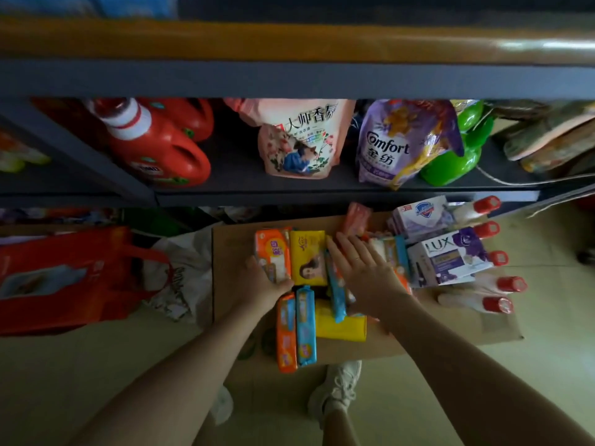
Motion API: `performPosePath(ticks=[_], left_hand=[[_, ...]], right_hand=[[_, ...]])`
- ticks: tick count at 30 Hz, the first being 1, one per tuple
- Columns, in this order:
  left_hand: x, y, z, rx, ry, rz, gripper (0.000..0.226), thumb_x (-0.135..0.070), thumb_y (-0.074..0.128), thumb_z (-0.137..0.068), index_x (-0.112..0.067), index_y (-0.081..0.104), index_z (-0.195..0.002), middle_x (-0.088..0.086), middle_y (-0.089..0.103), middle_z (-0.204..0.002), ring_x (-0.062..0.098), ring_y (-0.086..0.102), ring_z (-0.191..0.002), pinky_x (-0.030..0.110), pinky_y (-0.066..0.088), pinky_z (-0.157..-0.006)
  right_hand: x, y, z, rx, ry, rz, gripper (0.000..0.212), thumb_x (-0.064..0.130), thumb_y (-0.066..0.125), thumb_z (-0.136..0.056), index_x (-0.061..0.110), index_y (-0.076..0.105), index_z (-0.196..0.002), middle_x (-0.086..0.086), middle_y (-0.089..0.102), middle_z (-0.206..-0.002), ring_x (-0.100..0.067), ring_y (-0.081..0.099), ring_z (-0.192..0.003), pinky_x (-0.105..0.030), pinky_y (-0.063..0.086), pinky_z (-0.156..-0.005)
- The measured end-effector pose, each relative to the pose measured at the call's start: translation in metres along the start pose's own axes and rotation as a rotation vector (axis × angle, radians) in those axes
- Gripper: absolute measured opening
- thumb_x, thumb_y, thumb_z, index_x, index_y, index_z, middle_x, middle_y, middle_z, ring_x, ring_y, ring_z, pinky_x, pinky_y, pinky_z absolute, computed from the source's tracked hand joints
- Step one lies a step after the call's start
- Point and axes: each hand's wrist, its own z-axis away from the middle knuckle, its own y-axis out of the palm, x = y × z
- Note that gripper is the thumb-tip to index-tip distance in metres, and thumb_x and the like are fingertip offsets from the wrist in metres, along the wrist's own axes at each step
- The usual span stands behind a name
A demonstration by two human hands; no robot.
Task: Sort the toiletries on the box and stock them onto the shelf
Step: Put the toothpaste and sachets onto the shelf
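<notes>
Here the left hand (269, 284) grips an orange pack (273, 254) on the box (231, 252); the right hand (363, 268) lies flat, fingers spread, holding nothing, on packs beside it, below the shelf (322, 194).

Your flat brown cardboard box (231, 252) looks matt and papery. On it, near its far edge, the orange soap packet (273, 254) and yellow soap packet (307, 257) are in shiny plastic film. At its right edge, the white-and-purple Lux carton (447, 257) reads as smooth printed card. The dark shelf board (238, 175) above you looks matt; its red detergent jug (161, 146) is glossy moulded plastic.
</notes>
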Motion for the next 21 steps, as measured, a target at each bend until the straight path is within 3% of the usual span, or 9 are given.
performPosePath(ticks=[2, 5, 8, 10, 13, 15, 18, 21], left_hand=[[-0.001, 0.001, -0.003, -0.011, -0.016, 0.017, 0.073, -0.021, 0.083, -0.065, -0.006, 0.039, -0.121, 0.004, 0.052, -0.115, 0.020, 0.054, -0.106, 0.031, 0.042, -0.080], [0.000, -0.002, -0.008, 0.007, -0.039, 0.061, 0.071, -0.023, 0.086, -0.060, -0.009, 0.045, -0.116, -0.001, 0.057, -0.110, 0.017, 0.058, -0.102, 0.032, 0.047, -0.078], [-0.001, -0.008, -0.003, -0.009, -0.052, 0.009, 0.065, -0.022, 0.083, -0.065, -0.011, 0.044, -0.115, -0.001, 0.057, -0.105, 0.017, 0.058, -0.096, 0.028, 0.044, -0.073], [0.000, -0.015, -0.001, -0.032, -0.007, -0.066, 0.066, -0.027, 0.084, -0.063, -0.011, 0.045, -0.115, 0.003, 0.060, -0.109, 0.021, 0.059, -0.098, 0.029, 0.045, -0.073], [0.000, -0.027, 0.000, -0.063, 0.067, -0.112, 0.062, -0.031, 0.084, -0.064, -0.007, 0.051, -0.110, 0.009, 0.064, -0.106, 0.024, 0.063, -0.094, 0.034, 0.051, -0.075], [0.001, -0.035, 0.001, -0.049, 0.051, -0.058, 0.056, -0.029, 0.081, -0.068, -0.006, 0.053, -0.110, 0.010, 0.065, -0.106, 0.023, 0.064, -0.091, 0.035, 0.053, -0.073], [-0.002, -0.047, 0.009, -0.026, 0.033, 0.120, 0.045, -0.024, 0.077, -0.074, -0.009, 0.053, -0.111, 0.003, 0.061, -0.100, 0.017, 0.059, -0.084, 0.020, 0.044, -0.057], [0.000, -0.060, 0.019, 0.046, 0.011, 0.306, 0.017, -0.027, 0.070, -0.081, -0.018, 0.059, -0.089, -0.004, 0.062, -0.084, 0.016, 0.059, -0.080, 0.020, 0.043, -0.056]], right_hand=[[-0.004, 0.006, 0.001, 0.014, -0.019, -0.023, 0.143, 0.063, 0.085, -0.025, 0.004, 0.031, -0.144, -0.016, 0.050, -0.136, -0.032, 0.046, -0.128, -0.043, 0.025, -0.110], [-0.003, 0.002, -0.001, -0.016, -0.032, -0.015, 0.128, 0.056, 0.075, -0.063, 0.008, -0.006, -0.149, -0.017, 0.022, -0.151, -0.033, 0.018, -0.142, -0.041, 0.003, -0.117], [-0.004, -0.011, -0.007, -0.019, -0.014, -0.049, 0.108, 0.051, 0.073, -0.069, 0.014, 0.011, -0.148, -0.012, 0.024, -0.147, -0.031, 0.018, -0.139, -0.039, 0.009, -0.117], [-0.006, -0.015, -0.013, 0.008, -0.006, -0.097, 0.094, 0.048, 0.074, -0.070, 0.015, 0.023, -0.142, -0.010, 0.026, -0.146, -0.030, 0.016, -0.141, -0.039, 0.004, -0.117], [-0.007, -0.013, -0.024, 0.073, 0.001, -0.113, 0.092, 0.046, 0.076, -0.068, 0.012, 0.025, -0.138, -0.010, 0.031, -0.147, -0.029, 0.013, -0.144, -0.041, -0.003, -0.118], [-0.007, -0.014, -0.028, 0.081, 0.007, -0.136, 0.091, 0.046, 0.077, -0.066, 0.012, 0.027, -0.134, -0.011, 0.038, -0.143, -0.029, 0.020, -0.142, -0.042, -0.002, -0.118], [-0.011, -0.022, -0.030, 0.036, 0.019, -0.192, 0.085, 0.048, 0.076, -0.068, 0.014, 0.032, -0.133, -0.009, 0.046, -0.138, -0.026, 0.032, -0.136, -0.038, 0.002, -0.117], [-0.015, -0.036, -0.024, 0.049, 0.001, -0.298, 0.066, 0.044, 0.070, -0.077, 0.015, 0.045, -0.131, -0.008, 0.052, -0.131, -0.025, 0.044, -0.126, -0.034, 0.020, -0.112]])
